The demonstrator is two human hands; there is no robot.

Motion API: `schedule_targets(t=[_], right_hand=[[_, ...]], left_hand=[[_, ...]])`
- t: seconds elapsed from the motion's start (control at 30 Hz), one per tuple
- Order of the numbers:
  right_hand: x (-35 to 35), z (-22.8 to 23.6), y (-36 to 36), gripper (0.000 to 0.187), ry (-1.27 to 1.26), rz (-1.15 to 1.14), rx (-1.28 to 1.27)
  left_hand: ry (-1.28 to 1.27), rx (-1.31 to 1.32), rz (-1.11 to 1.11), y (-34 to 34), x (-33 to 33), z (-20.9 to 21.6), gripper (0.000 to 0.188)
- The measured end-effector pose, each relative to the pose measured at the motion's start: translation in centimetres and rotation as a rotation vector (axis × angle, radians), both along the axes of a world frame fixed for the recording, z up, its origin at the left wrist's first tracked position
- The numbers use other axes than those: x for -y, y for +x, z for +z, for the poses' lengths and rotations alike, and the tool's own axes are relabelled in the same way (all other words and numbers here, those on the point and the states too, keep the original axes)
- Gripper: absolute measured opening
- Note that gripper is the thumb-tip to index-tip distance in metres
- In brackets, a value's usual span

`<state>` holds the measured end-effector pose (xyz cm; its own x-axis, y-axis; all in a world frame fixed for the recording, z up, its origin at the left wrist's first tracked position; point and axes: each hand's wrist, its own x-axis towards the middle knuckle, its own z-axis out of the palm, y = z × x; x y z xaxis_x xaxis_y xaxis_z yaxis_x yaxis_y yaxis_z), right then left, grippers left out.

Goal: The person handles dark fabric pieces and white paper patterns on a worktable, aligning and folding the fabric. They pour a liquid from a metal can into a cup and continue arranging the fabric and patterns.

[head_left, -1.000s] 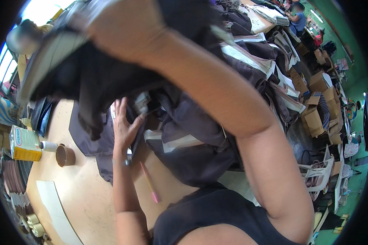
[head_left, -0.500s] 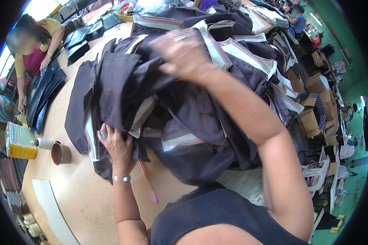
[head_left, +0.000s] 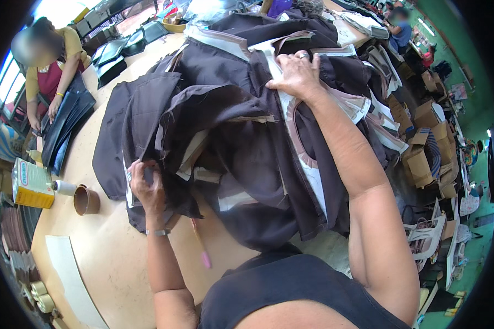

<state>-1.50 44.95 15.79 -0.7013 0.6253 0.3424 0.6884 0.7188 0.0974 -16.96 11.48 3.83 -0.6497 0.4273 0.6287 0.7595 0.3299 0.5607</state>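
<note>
A large heap of dark brown fabric pieces (head_left: 230, 159) lies on the tan table, several of them edged with white and beige strips. At the heap's left front, my left hand (head_left: 146, 186) is closed with its fingertips pinching the edge of a dark fabric piece. Farther back and to the right, my right hand (head_left: 297, 79) rests on a white-edged fabric piece (head_left: 307, 170), thumb and fingers spread apart. Between the hands, a loose dark flap (head_left: 214, 104) with a frayed edge is folded over the heap. What lies beneath it is mostly hidden.
Left of the heap stand a brown cup (head_left: 86, 200), a white thread spool (head_left: 65, 187) and a yellow-and-white can (head_left: 32, 183). A pink-tipped stick (head_left: 205, 257) and a white strip (head_left: 74, 279) lie nearer. A person (head_left: 57, 71) handles black sheets (head_left: 71, 123) at far left.
My right hand has moved right from the heap's middle and come down on the white-edged piece. The left hand's fingers have curled into a pinch. The flap between them has shifted.
</note>
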Motion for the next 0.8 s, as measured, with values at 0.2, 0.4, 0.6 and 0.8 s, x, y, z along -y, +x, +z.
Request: schedule_targets(t=[0.2,0.4,0.6,0.8], right_hand=[[-0.8,1.1,0.3,0.064,-0.300,0.003,0.071],[4.8,6.5,0.0,0.049,-1.100,0.482,0.112],[7.5,5.1,2.9,0.046,-1.351,0.557,0.245],[5.1,0.6,6.3,0.073,-0.111,0.339,0.076]], left_hand=[[-0.117,0.159,-0.621,8.3,-4.6,4.8,0.033],[0.385,1.104,-0.941,11.7,-11.7,2.4,0.083],[0.671,1.368,-0.679,15.0,-14.2,2.6,0.071],[0.656,1.508,-0.824,14.2,-13.5,2.4,0.048]])
